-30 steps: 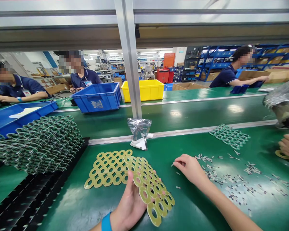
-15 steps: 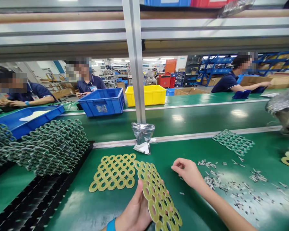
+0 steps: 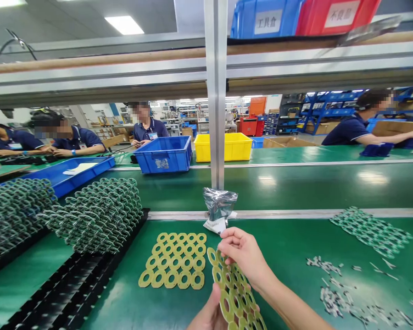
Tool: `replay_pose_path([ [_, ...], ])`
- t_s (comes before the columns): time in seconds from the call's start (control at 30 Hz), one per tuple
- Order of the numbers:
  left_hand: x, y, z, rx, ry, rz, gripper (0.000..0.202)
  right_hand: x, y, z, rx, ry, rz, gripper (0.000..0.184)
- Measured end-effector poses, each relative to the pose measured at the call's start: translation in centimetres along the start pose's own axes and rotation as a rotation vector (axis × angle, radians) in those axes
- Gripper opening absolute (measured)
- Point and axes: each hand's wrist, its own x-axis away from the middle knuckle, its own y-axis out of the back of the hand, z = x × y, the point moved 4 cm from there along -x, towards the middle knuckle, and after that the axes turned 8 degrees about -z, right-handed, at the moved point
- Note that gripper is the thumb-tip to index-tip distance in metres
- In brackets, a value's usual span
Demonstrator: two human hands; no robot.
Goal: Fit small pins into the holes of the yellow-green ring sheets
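Note:
My left hand (image 3: 209,316) sits at the bottom edge and grips a yellow panel of ring-shaped boards (image 3: 234,298), held tilted above the green mat. My right hand (image 3: 242,256) is over the top of that panel, fingers curled and pinched against its upper rings; whether a small part is between the fingertips is too small to tell. A second yellow ring panel (image 3: 175,266) lies flat on the mat just left of my hands. Small grey parts (image 3: 333,293) are scattered on the mat to the right.
Stacks of green ring panels (image 3: 96,215) stand on black trays (image 3: 65,293) at left. A silver foil bag (image 3: 218,208) leans by the metal post (image 3: 216,114). A green panel (image 3: 371,231) lies at right. Blue bin (image 3: 163,153), yellow bin (image 3: 227,146) and several seated people are beyond the conveyor.
My right hand moved left from the scattered parts onto the top of the held panel. The view tilted upward and my left hand sank toward the bottom edge.

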Motion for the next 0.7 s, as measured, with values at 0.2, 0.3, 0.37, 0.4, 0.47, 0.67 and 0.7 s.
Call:
replay_pose_path([
  [0.2, -0.04, 0.50, 0.17, -0.020, 0.031, -0.026, 0.067, -0.03, -0.13, -0.21, 0.100, 0.043, 0.033, 0.020],
  [0.3, -0.03, 0.38, 0.13, -0.008, 0.036, -0.023, 0.067, -0.13, -0.07, -0.34, 0.136, 0.056, 0.033, 0.019],
  [0.37, -0.02, 0.25, 0.10, -0.001, 0.047, -0.010, 0.069, -0.20, -0.04, -0.46, 0.151, 0.057, 0.030, 0.018],
  [0.4, -0.02, 0.19, 0.09, 0.001, 0.055, -0.001, 0.070, -0.22, -0.03, -0.51, 0.157, 0.056, 0.029, 0.018],
  [0.47, -0.05, 0.11, 0.07, 0.001, 0.065, 0.009, 0.072, -0.24, -0.02, -0.55, 0.162, 0.055, 0.028, 0.019],
  [0.67, -0.11, 0.04, 0.09, 0.009, 0.037, 0.004, 0.071, -0.22, -0.06, -0.33, 0.174, 0.067, 0.047, 0.019],
  [0.7, -0.11, 0.01, 0.08, 0.009, 0.026, 0.005, 0.071, -0.22, -0.07, -0.29, 0.177, 0.070, 0.049, 0.018],
])
